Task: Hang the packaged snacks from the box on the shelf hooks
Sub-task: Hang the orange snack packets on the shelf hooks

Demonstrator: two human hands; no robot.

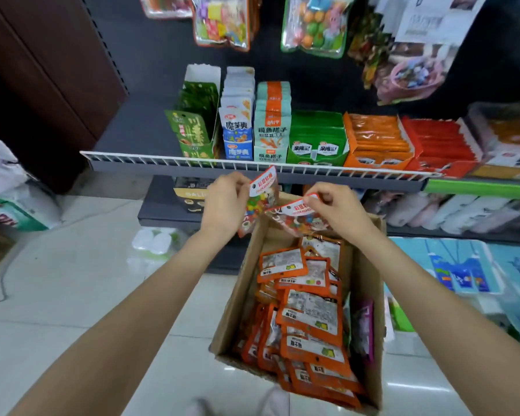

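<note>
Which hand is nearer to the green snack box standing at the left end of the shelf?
The left hand. It is below the green snack box, just under the shelf rail. The right hand is farther to the right, above the cardboard box.

The hanging candy bags (222,19) at the top of the frame are cut off by the upper edge, hiding their hooks. The packets at the upper right (409,70) are blurred. The cardboard box (370,295) runs past the bottom edge.

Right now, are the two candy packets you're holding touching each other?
Touching. The head view shows the left hand's packet and the right hand's packet meeting at their lower corners, above the box.
</note>
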